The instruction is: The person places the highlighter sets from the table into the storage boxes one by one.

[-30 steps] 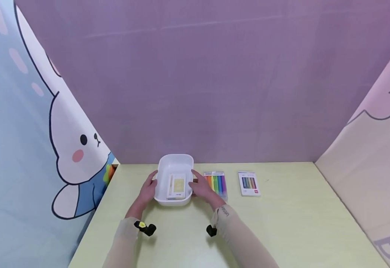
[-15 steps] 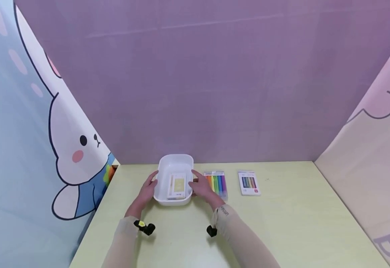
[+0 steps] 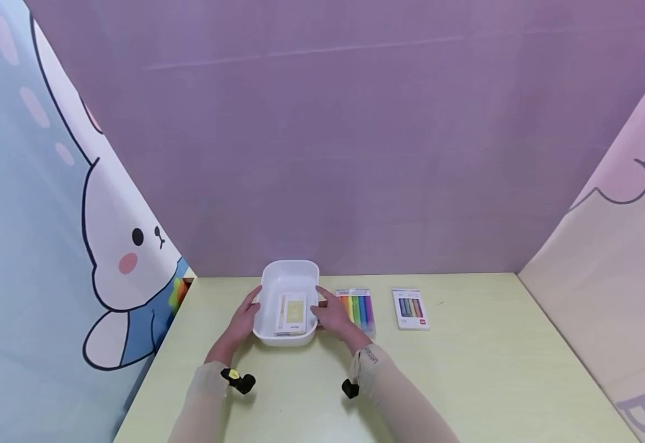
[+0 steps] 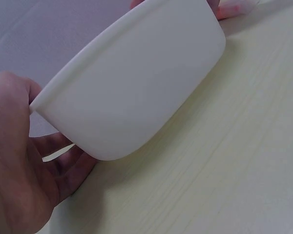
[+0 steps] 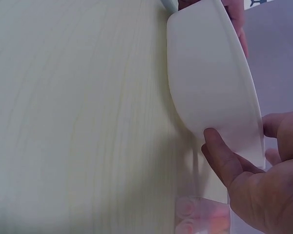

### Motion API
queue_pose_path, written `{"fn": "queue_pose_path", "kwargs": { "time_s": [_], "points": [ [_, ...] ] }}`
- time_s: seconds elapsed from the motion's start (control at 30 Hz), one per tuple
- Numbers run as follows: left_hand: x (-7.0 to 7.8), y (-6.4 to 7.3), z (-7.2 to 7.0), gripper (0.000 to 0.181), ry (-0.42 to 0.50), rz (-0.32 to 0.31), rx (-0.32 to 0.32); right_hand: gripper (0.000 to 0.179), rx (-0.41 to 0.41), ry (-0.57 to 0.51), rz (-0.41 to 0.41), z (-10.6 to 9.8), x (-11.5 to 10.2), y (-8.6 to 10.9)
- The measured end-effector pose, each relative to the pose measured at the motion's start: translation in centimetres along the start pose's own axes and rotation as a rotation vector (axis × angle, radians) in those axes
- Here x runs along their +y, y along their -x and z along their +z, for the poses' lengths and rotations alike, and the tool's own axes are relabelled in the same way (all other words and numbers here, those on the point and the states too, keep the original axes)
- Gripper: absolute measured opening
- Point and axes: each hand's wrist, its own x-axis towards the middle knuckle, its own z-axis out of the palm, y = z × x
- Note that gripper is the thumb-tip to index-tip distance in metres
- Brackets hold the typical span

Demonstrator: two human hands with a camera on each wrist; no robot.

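Both hands grip a white plastic bin [image 3: 289,275] near the back of the table, one at each side. My left hand [image 3: 242,321] has its thumb at the rim and its fingers under the side wall, as the left wrist view shows of the bin [image 4: 136,83]. On the opposite side my right hand [image 3: 332,315] pinches the rim and wall, its fingertips against the outside of the bin [image 5: 210,68]. Inside lies a small white box with a yellow panel [image 3: 295,312], apparently over another flat item. Whether the bin's base touches the table is hard to tell.
Right of the bin, a clear pack of rainbow-coloured markers [image 3: 360,311] lies close to the right hand. Farther right is a white box with a picture of coloured sticks [image 3: 410,309]. A purple cloth backdrop [image 3: 356,154] rises behind the pale table [image 3: 488,357].
The whole head view has shifted slightly downward in the picture. Hands, bin and packs keep their places relative to one another.
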Motion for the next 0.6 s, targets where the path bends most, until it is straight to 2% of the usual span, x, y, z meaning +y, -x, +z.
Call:
{"fn": "queue_pose_path", "kwargs": {
  "time_s": [0.27,0.6],
  "points": [
    [0.43,-0.18,0.12,0.048,-0.008,0.005,0.005,0.059,0.005,0.062,-0.041,-0.13,-0.34,-0.13],
    [0.01,-0.14,0.16,0.048,0.037,-0.017,0.014,0.058,0.005,0.121,-0.11,-0.55,-0.52,0.27]
  ]
}}
